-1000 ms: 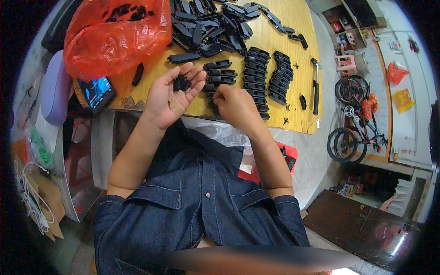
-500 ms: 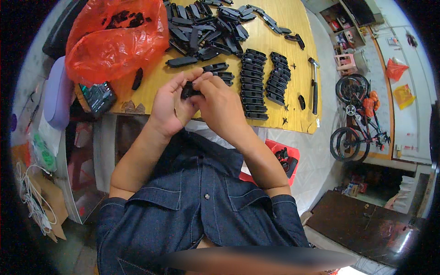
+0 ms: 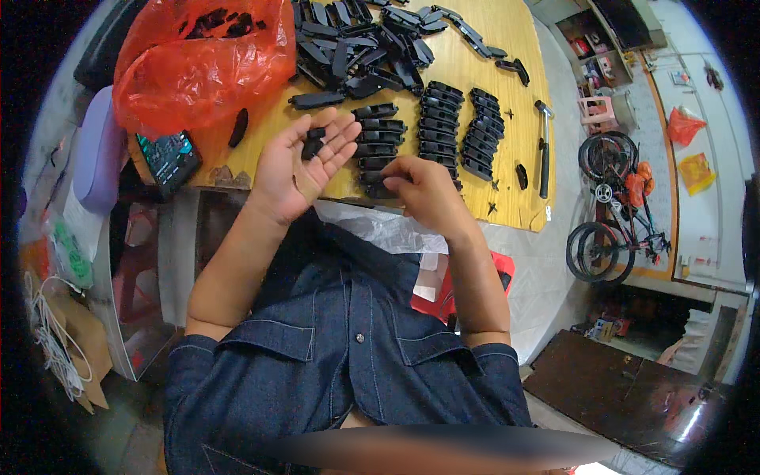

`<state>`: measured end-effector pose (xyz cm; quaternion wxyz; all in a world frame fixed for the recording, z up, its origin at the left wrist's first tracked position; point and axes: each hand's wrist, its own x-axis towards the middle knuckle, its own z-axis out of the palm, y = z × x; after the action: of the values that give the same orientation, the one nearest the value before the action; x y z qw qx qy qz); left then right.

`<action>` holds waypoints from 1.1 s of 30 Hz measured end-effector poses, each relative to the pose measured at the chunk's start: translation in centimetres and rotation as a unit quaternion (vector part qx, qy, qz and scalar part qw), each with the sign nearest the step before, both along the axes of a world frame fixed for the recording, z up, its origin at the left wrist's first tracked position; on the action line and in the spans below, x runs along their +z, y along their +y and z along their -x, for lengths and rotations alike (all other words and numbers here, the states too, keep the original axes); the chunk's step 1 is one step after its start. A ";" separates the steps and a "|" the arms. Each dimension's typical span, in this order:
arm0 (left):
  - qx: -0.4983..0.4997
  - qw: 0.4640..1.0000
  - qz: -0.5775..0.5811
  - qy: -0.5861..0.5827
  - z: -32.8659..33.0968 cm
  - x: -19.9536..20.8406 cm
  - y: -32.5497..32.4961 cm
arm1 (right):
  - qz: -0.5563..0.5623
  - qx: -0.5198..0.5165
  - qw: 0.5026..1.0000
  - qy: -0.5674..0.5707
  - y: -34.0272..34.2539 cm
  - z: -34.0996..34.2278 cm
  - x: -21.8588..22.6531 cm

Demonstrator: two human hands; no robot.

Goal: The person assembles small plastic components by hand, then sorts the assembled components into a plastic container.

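My left hand (image 3: 305, 170) is turned palm up over the table's near edge, its fingers loosely extended. Small black plastic parts (image 3: 313, 144) lie in that palm, held there. To its right, my right hand (image 3: 427, 190) has thumb and fingers closed at the near end of a row of black plastic housings (image 3: 380, 149). The fingertips are on the nearest black plastic housing (image 3: 378, 191), partly hidden by them. Two more rows stand to the right: one long black row (image 3: 439, 119) and one shorter curved row (image 3: 482, 134).
A heap of loose black housings (image 3: 360, 51) covers the far part of the yellow table (image 3: 518, 170). A red plastic bag (image 3: 206, 79) with black pieces sits at left, near a phone (image 3: 168, 161). A hammer (image 3: 544, 150) lies at right. Below the edge is a red container (image 3: 499, 273).
My hands have come apart. The right has moved to the right, onto the near end of the closest row; the left has opened out, showing small black parts on its palm.
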<state>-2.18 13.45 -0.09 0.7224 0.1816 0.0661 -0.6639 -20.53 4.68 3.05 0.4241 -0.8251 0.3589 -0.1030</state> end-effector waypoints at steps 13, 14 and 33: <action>-0.011 0.999 0.036 0.021 -2.2 -0.2 0.6 | 0.120 0.066 0.985 0.109 0.3 -1.4 -0.1; -0.008 0.999 0.035 0.015 -2.7 0.1 0.6 | 0.119 0.069 0.985 0.103 0.3 -1.5 0.0; -0.134 0.181 -0.171 -0.959 -21.3 6.9 -6.8 | 0.163 -0.050 0.985 0.030 2.2 1.2 1.0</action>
<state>19.13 6.66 6.85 0.0742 0.8021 -0.5917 -0.0314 -21.78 6.90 4.10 0.2673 -0.8669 0.3906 -0.1564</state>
